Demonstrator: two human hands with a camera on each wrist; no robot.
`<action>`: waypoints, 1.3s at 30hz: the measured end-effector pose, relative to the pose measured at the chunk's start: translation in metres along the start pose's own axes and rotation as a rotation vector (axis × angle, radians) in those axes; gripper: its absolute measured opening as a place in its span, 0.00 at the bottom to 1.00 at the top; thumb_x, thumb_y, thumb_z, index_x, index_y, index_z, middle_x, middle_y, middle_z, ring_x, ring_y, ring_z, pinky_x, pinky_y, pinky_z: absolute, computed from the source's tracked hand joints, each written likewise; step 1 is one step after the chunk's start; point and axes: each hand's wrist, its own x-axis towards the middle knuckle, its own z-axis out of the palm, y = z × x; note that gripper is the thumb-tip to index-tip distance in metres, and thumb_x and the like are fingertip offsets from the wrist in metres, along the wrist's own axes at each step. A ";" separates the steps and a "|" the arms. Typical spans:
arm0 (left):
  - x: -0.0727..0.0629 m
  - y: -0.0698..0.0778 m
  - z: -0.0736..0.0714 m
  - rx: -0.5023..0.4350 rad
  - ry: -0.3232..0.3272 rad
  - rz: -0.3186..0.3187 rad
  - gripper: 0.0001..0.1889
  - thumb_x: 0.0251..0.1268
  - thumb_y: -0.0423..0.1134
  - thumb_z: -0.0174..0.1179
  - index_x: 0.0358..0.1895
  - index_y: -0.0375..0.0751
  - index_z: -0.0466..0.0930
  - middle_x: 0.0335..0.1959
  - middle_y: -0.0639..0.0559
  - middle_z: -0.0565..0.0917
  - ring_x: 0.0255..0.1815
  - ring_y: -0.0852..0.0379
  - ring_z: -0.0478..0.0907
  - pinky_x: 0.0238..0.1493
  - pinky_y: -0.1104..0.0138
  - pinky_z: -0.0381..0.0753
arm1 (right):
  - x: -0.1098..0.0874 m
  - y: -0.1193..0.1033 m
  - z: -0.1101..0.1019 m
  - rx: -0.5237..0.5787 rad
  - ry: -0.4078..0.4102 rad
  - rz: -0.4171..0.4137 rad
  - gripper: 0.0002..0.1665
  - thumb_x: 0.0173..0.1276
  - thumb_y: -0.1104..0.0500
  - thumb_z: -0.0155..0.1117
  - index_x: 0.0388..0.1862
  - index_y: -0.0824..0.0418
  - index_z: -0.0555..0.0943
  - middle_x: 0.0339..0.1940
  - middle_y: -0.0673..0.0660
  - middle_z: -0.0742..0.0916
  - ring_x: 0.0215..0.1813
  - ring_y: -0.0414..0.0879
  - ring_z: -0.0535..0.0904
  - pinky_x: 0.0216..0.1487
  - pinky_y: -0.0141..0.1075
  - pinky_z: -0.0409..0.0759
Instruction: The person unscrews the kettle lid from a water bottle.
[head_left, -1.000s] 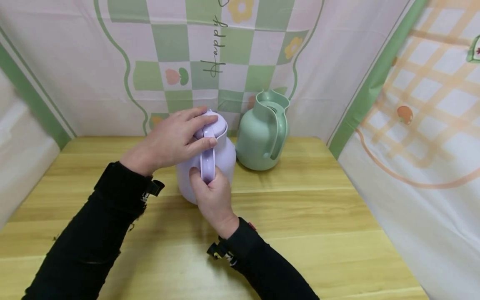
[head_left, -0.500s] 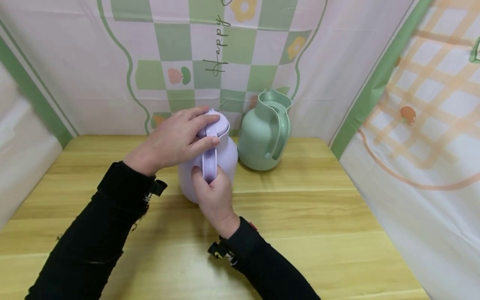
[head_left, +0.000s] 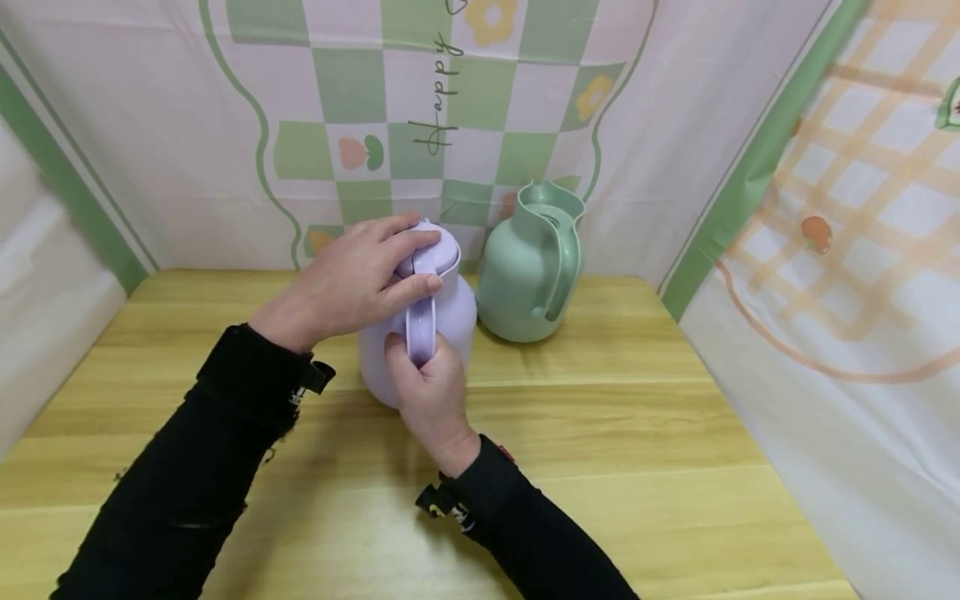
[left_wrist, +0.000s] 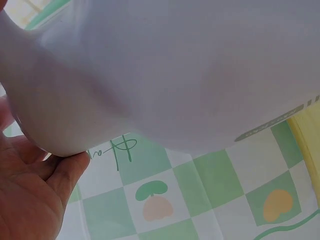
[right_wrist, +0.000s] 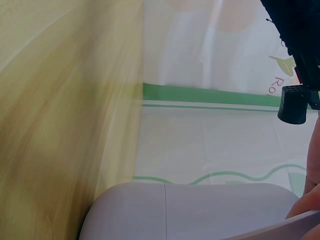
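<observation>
A lilac thermos jug [head_left: 456, 312] stands on the wooden table, its handle facing me. My left hand [head_left: 352, 279] lies over its round lid [head_left: 441, 252], fingers across the top and thumb on the near side by the handle's upper end. From the left wrist, fingertips [left_wrist: 75, 167] show against the rim of the jug's mouth. Lower down, my right hand [head_left: 431, 396] grips the handle [head_left: 422, 329], its thumb along the left side. The jug's side [right_wrist: 200, 205] fills the bottom of the right wrist view. The right hand's other fingers are mostly hidden.
Just right of the lilac jug stands a green jug [head_left: 517, 287] of similar shape, its handle toward the near right. A printed cloth [head_left: 352, 83] hangs close behind the wooden table [head_left: 600, 467], with more cloth [head_left: 847, 250] along the right side.
Both hands keep their places on the lilac jug. The whole scene has shifted slightly rightward in the head view; the jugs stand as before.
</observation>
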 end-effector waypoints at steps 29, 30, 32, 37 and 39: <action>0.005 -0.017 -0.007 -0.111 -0.114 0.008 0.40 0.70 0.62 0.60 0.81 0.49 0.66 0.84 0.40 0.58 0.83 0.36 0.57 0.78 0.42 0.60 | 0.000 0.002 -0.002 0.023 -0.039 0.032 0.21 0.76 0.55 0.60 0.24 0.59 0.66 0.20 0.49 0.66 0.24 0.42 0.65 0.25 0.33 0.62; 0.005 -0.017 -0.007 -0.112 -0.114 0.011 0.40 0.70 0.62 0.60 0.81 0.49 0.66 0.84 0.41 0.58 0.83 0.37 0.57 0.78 0.42 0.60 | 0.000 0.002 -0.002 0.022 -0.038 0.032 0.21 0.76 0.55 0.60 0.24 0.59 0.67 0.20 0.49 0.66 0.24 0.42 0.65 0.25 0.33 0.62; 0.005 -0.018 -0.007 -0.115 -0.111 0.014 0.39 0.70 0.61 0.61 0.81 0.49 0.66 0.84 0.41 0.58 0.83 0.37 0.57 0.78 0.43 0.61 | 0.000 0.002 -0.002 0.019 -0.036 0.030 0.21 0.76 0.55 0.60 0.24 0.59 0.67 0.19 0.49 0.66 0.24 0.42 0.65 0.25 0.33 0.62; 0.005 -0.017 -0.006 -0.111 -0.092 0.025 0.39 0.71 0.59 0.63 0.79 0.47 0.68 0.83 0.39 0.61 0.82 0.37 0.58 0.79 0.43 0.60 | 0.000 0.002 -0.001 -0.007 -0.018 0.022 0.20 0.76 0.55 0.60 0.24 0.59 0.68 0.19 0.48 0.67 0.24 0.42 0.66 0.25 0.33 0.63; 0.005 -0.016 -0.005 -0.110 -0.086 0.027 0.38 0.71 0.59 0.63 0.79 0.46 0.68 0.82 0.38 0.62 0.82 0.37 0.59 0.79 0.43 0.59 | 0.000 0.002 -0.001 -0.020 -0.010 0.022 0.20 0.76 0.55 0.60 0.24 0.60 0.68 0.20 0.48 0.68 0.24 0.41 0.67 0.25 0.33 0.64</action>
